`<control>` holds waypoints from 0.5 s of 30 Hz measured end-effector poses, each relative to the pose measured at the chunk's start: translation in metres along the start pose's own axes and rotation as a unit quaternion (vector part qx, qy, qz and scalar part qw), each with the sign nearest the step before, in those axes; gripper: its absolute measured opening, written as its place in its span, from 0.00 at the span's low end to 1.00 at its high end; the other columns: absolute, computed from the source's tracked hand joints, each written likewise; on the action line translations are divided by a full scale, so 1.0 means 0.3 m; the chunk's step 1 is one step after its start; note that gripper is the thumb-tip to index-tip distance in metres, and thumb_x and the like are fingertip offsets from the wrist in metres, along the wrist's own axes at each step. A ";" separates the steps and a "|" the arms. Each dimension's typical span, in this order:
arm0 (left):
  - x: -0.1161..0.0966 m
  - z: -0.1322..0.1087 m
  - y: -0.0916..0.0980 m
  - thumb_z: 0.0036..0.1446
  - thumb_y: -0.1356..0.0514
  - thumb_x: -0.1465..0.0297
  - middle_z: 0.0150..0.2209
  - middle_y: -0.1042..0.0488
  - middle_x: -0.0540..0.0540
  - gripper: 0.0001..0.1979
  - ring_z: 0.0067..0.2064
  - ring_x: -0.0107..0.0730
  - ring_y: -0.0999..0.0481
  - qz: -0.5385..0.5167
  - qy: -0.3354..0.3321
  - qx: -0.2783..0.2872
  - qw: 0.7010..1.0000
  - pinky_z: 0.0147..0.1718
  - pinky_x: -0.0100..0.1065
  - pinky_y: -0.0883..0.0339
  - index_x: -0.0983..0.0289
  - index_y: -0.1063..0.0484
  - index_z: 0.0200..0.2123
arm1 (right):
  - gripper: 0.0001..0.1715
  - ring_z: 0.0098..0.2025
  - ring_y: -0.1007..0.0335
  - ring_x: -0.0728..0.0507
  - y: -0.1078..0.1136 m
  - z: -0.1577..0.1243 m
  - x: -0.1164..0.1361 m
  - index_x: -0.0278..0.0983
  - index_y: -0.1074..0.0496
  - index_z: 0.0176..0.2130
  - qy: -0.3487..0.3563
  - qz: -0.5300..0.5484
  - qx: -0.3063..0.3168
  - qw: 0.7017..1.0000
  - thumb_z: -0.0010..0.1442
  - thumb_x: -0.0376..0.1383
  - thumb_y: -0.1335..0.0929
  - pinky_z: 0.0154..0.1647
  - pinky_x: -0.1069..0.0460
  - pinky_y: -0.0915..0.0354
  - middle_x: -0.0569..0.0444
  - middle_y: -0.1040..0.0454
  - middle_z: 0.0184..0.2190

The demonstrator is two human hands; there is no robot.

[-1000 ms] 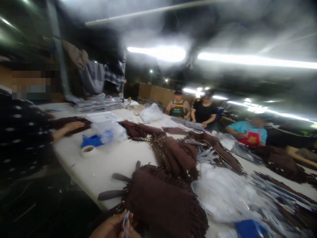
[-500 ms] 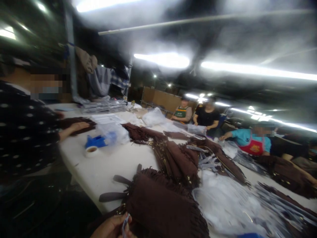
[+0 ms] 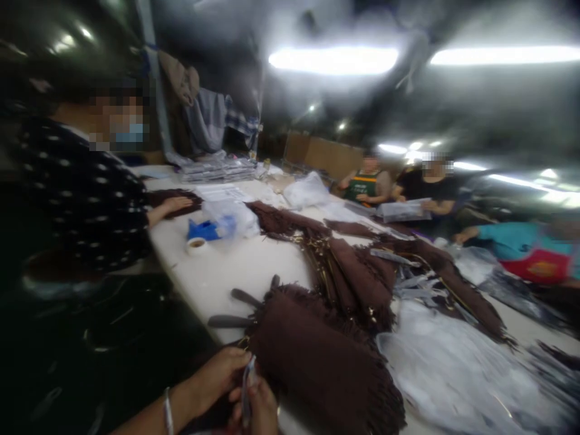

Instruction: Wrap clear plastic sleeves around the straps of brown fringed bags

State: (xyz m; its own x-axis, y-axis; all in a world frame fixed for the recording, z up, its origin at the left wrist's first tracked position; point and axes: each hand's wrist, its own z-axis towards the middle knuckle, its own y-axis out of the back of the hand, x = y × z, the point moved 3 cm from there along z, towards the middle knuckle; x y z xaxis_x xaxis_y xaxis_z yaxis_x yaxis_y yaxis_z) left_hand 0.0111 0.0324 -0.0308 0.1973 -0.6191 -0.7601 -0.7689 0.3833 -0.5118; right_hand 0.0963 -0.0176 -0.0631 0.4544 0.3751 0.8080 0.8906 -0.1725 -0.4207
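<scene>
At the near table edge lies a dark brown fringed bag (image 3: 317,356), its dark straps (image 3: 231,321) sticking out to the left. My left hand (image 3: 222,371), with a band at the wrist, is closed in a pinch at the bag's near left corner, by some gold-coloured metal. What its fingertips hold is hidden. Close against it, my right hand (image 3: 261,405) is closed around a slim, shiny grey strip (image 3: 247,386) that points upward. Blur hides whether the strip is a tool or a plastic-wrapped piece.
Several brown fringed pieces (image 3: 353,272) with gold zips lie beyond the bag. Clear plastic bags (image 3: 453,362) are heaped at right. A tape roll (image 3: 196,245) and blue object (image 3: 202,229) sit on the white table (image 3: 181,272). A person in dotted clothing (image 3: 90,193) stands left; others work across.
The view has swung so the table sits further right and more of both hands shows. My hands have stayed together at the bag's corner. The person at left still touches a brown piece.
</scene>
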 end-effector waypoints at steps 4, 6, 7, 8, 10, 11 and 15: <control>-0.014 -0.022 0.050 0.57 0.40 0.56 0.30 0.23 0.59 0.19 0.30 0.33 0.25 0.022 -0.052 -0.062 0.996 0.32 0.32 0.33 0.69 0.25 0.32 | 0.42 0.21 0.30 0.48 0.064 -0.041 -0.078 0.35 0.34 0.45 -0.009 0.017 -0.028 0.999 0.42 0.61 0.26 0.20 0.55 0.35 0.49 0.22 0.29; -0.025 -0.032 0.075 0.56 0.40 0.57 0.34 0.22 0.59 0.18 0.36 0.36 0.24 0.084 -0.070 -0.106 0.988 0.39 0.35 0.33 0.68 0.25 0.34 | 0.44 0.23 0.27 0.46 0.120 -0.075 -0.077 0.34 0.34 0.48 0.001 -0.026 -0.056 0.998 0.43 0.61 0.27 0.21 0.55 0.35 0.48 0.21 0.28; -0.036 -0.038 0.085 0.57 0.41 0.58 0.34 0.22 0.58 0.17 0.36 0.37 0.24 0.129 -0.082 -0.130 0.980 0.39 0.36 0.34 0.68 0.25 0.34 | 0.46 0.23 0.26 0.45 0.153 -0.090 -0.066 0.34 0.34 0.49 0.008 -0.048 -0.083 0.995 0.43 0.61 0.26 0.22 0.54 0.35 0.48 0.21 0.27; -0.052 -0.043 0.093 0.57 0.42 0.59 0.33 0.22 0.57 0.16 0.36 0.38 0.24 0.179 -0.099 -0.156 0.966 0.39 0.36 0.34 0.68 0.24 0.34 | 0.47 0.23 0.26 0.44 0.185 -0.102 -0.049 0.34 0.34 0.49 0.013 -0.061 -0.115 0.991 0.41 0.61 0.26 0.22 0.54 0.35 0.49 0.22 0.27; -0.096 -0.055 0.101 0.58 0.45 0.64 0.34 0.22 0.56 0.14 0.38 0.38 0.25 0.282 -0.149 -0.209 0.925 0.40 0.36 0.35 0.66 0.24 0.36 | 0.46 0.25 0.25 0.42 0.244 -0.114 -0.011 0.35 0.33 0.46 0.004 -0.053 -0.184 0.981 0.38 0.61 0.25 0.23 0.52 0.32 0.49 0.21 0.28; -0.119 -0.059 0.100 0.59 0.46 0.66 0.37 0.22 0.56 0.13 0.40 0.39 0.25 0.332 -0.175 -0.228 0.898 0.42 0.36 0.35 0.65 0.24 0.38 | 0.44 0.27 0.24 0.42 0.266 -0.114 0.007 0.35 0.33 0.44 -0.012 -0.029 -0.214 0.976 0.37 0.61 0.25 0.25 0.51 0.31 0.48 0.21 0.29; -0.162 -0.047 0.083 0.57 0.45 0.71 0.45 0.25 0.57 0.12 0.48 0.41 0.28 0.494 -0.228 -0.236 0.806 0.49 0.37 0.39 0.61 0.26 0.43 | 0.37 0.28 0.24 0.45 0.306 -0.089 0.051 0.37 0.30 0.38 -0.068 0.113 -0.279 0.951 0.38 0.61 0.25 0.25 0.53 0.31 0.50 0.21 0.32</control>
State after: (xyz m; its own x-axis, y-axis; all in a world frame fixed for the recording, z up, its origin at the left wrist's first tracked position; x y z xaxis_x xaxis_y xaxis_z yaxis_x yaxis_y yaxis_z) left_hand -0.0261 0.0624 -0.0010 -0.5316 0.1847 -0.8266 -0.8123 0.1653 0.5594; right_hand 0.1855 -0.0522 -0.0784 0.6621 0.3792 0.6464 0.6595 -0.7045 -0.2622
